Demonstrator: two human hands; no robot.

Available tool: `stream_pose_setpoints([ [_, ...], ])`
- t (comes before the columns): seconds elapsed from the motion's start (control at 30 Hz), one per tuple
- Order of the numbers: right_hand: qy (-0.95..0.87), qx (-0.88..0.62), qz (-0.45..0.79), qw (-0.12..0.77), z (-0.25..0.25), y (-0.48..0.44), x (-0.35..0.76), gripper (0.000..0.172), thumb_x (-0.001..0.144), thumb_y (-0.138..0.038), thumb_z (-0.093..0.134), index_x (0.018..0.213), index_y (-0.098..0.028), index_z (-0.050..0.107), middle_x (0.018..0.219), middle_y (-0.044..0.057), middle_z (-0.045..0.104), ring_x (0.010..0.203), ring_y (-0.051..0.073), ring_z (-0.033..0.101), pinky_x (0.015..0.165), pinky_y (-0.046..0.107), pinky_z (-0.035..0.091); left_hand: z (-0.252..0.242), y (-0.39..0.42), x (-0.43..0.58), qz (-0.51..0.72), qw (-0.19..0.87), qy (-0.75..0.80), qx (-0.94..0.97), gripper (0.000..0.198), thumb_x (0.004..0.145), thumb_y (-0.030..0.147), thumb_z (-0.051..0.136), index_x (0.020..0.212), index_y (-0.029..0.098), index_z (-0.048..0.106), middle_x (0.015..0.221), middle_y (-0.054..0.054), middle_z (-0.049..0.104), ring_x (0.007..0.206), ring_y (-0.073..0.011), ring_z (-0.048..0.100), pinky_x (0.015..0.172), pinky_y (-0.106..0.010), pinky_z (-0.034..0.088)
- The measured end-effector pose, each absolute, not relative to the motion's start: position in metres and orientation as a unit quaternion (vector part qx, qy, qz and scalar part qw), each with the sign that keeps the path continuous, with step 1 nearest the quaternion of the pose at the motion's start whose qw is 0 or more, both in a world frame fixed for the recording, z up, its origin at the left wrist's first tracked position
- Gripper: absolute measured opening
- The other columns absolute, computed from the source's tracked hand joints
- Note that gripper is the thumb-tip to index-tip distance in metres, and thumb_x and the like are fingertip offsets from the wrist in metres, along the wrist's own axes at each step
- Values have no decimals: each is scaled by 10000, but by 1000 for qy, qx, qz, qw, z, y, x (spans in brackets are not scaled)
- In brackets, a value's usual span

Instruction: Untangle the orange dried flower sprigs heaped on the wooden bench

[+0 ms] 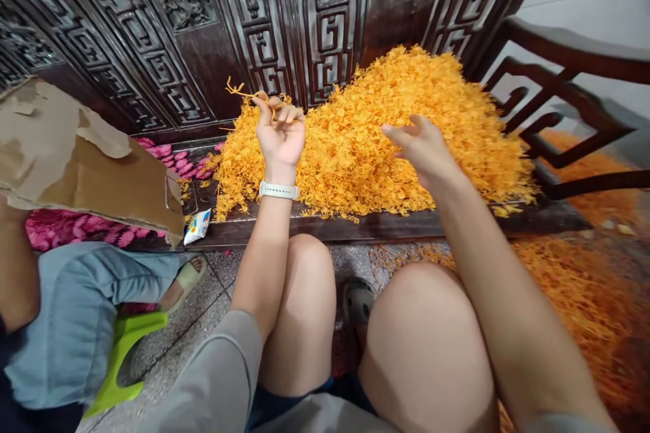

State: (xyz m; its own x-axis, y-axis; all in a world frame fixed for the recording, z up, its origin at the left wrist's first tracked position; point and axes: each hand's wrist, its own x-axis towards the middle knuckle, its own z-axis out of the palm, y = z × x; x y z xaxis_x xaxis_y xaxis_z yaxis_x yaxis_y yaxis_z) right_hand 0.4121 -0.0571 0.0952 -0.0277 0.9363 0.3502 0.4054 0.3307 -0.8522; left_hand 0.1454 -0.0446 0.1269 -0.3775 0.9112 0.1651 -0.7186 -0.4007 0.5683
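Observation:
My left hand, with a pale watch strap at the wrist, is raised palm up. Between its thumb and fingers it pinches a thin orange plastic sprig, whose forked tip points out to the left. A big heap of small orange-yellow plastic pieces lies behind both hands on a dark wooden bench. My right hand hovers in front of the heap, thumb and fingers apart, with nothing visible in it. Its lower fingers are partly hidden.
A cardboard box stands at the left above pink plastic flowers. Beside it lies a small white packet. A person in jeans sits by a green stool. More orange pieces cover the floor at right, below a wooden armrest.

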Motion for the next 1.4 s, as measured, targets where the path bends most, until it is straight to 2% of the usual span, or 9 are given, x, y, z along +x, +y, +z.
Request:
stream_pose_setpoints([
  [0.13, -732, -409, 284, 465, 105, -75, 377, 605, 856, -683, 741, 1238, -214, 719, 1195, 117, 728, 1079, 262, 676, 961, 448, 557, 133, -54, 170, 781, 532, 208, 252, 363, 1123, 424, 403, 1149, 321, 750, 898, -38, 698, 770, -135, 601, 746, -249, 514],
  [0.27, -777, -343, 308, 428, 117, -86, 358, 545, 900, -719, 675, 821, -181, 704, 797, 44, 681, 804, 187, 631, 805, 356, 519, 145, -71, 175, 756, 556, 204, 279, 409, 1127, 479, 354, 1128, 272, 707, 1042, -48, 723, 986, -148, 690, 811, -242, 551],
  [0.4, -727, -329, 322, 509, 118, -82, 353, 552, 961, -716, 595, 767, -200, 623, 760, 27, 644, 731, 148, 578, 724, 315, 470, 141, -89, 165, 709, 586, 187, 346, 522, 1091, 639, 313, 1172, 236, 635, 1262, -43, 721, 1168, -152, 702, 900, -249, 561],
  [0.53, -695, -318, 364, 532, 117, -80, 343, 488, 1004, -665, 570, 822, -213, 596, 797, 22, 634, 760, 142, 569, 715, 306, 462, 125, -98, 165, 618, 547, 270, 496, 387, 978, 445, 725, 1298, 237, 661, 1274, -77, 741, 1274, -233, 686, 1025, -370, 566],
  [0.63, -668, -327, 390, 543, 115, -79, 337, 425, 1005, -588, 619, 810, -214, 570, 756, 5, 592, 702, 128, 517, 688, 306, 445, 118, -97, 172, 599, 516, 314, 526, 374, 827, 428, 884, 1124, 236, 760, 1231, -93, 749, 1224, -273, 691, 991, -403, 596],
  [0.87, -607, -340, 488, 527, 116, -85, 344, 339, 851, -473, 836, 902, -198, 646, 815, 0, 595, 701, 112, 498, 631, 276, 447, 110, -76, 168, 699, 503, 350, 369, 276, 886, 445, 829, 955, 208, 707, 1033, -59, 757, 1118, -210, 717, 943, -320, 568],
  [1.13, -626, -334, 539, 455, 116, -88, 360, 400, 870, -557, 800, 817, -199, 629, 820, -2, 632, 725, 102, 593, 675, 251, 532, 102, -69, 176, 713, 558, 322, 276, 219, 868, 305, 857, 878, 213, 658, 784, 26, 686, 635, -82, 606, 608, -202, 442],
  [1.2, -674, -348, 543, 360, 116, -89, 368, 437, 902, -596, 747, 822, -174, 664, 831, 39, 702, 722, 113, 637, 661, 256, 533, 101, -69, 180, 715, 569, 311, 263, 227, 855, 272, 866, 876, 209, 649, 790, 32, 694, 623, -67, 603, 577, -183, 422],
  [1.4, -640, -315, 649, -264, 68, -101, 362, 694, 679, -723, 865, 1012, -133, 717, 851, 122, 783, 783, 238, 754, 698, 364, 626, 99, -66, 183, 733, 591, 239, 239, 160, 920, 59, 717, 924, 211, 668, 801, 22, 725, 740, -71, 708, 747, -174, 549],
])
